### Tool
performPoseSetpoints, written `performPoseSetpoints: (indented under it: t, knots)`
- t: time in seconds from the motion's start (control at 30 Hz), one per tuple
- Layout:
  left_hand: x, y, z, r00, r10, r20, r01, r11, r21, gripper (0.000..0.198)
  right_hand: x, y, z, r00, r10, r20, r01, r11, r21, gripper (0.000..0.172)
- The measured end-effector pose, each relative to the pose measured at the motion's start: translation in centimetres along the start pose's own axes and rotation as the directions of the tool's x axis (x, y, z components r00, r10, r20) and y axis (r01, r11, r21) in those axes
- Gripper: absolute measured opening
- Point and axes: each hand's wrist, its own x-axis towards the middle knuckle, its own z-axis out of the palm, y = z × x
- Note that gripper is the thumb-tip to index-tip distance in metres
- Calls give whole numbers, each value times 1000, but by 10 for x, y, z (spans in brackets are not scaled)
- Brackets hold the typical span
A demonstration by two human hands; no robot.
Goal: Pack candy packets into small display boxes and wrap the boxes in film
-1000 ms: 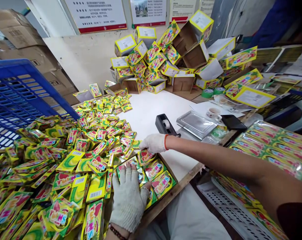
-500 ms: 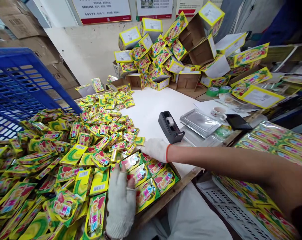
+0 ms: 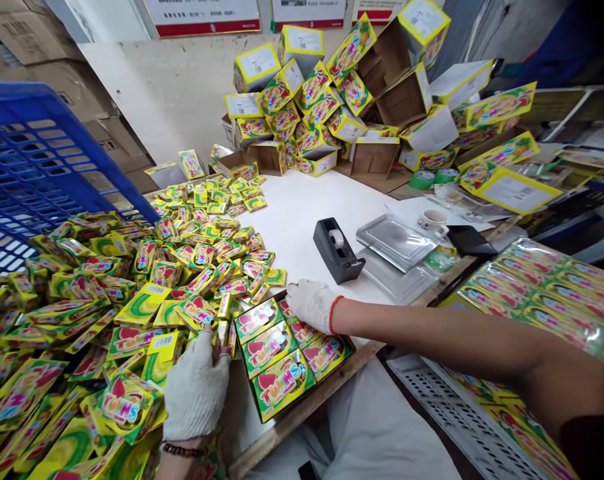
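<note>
A small open cardboard box (image 3: 351, 345) at the table's near edge holds yellow-green candy packets (image 3: 269, 347) laid in two rows. My right hand (image 3: 309, 303), in a white glove, rests palm down on the right row, fingers together and curled over a packet. My left hand (image 3: 196, 387), also gloved, lies just left of the box on the big heap of loose packets (image 3: 117, 293), its fingertips pressed onto packets beside the box wall. Whether either hand grips a packet is hidden under the gloves.
A blue plastic crate (image 3: 37, 167) leans at the left over the heap. A black tape dispenser (image 3: 337, 250), metal trays (image 3: 395, 240) and a cup (image 3: 432, 220) stand to the right. Folded printed cartons (image 3: 342, 100) pile up at the back. Wrapped packs (image 3: 547, 287) lie at far right.
My left hand has slid off the packets in the box leftwards onto the loose heap. My right hand has moved a little nearer, onto the box's right row.
</note>
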Motion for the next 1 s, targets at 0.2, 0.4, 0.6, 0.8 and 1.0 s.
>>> performPoseSetpoints:
  t: [0.2,0.4,0.6,0.8,1.0]
  knots:
    - [-2,-21,-18,988,-138,65,151,938,-311,34,13,4,0,993,-45,112,36,996,77,21]
    - [-27,-11,-35,933,-357,54,169,301,-938,61,5,14,-36,998,-32,47,22,980,198,24]
    - [-26,30,-49,959,-281,-34,6,142,-990,49,-25,10,-89,958,127,-257,165,490,856,30]
    - [-29,44,-60,449,340,-826,-719,687,-108,81,-41,21,-100,970,234,-70,40,129,991,39]
    - [-41,76,-62,865,20,-501,-487,278,-828,51,-35,33,-51,985,-164,-62,-15,-429,903,54]
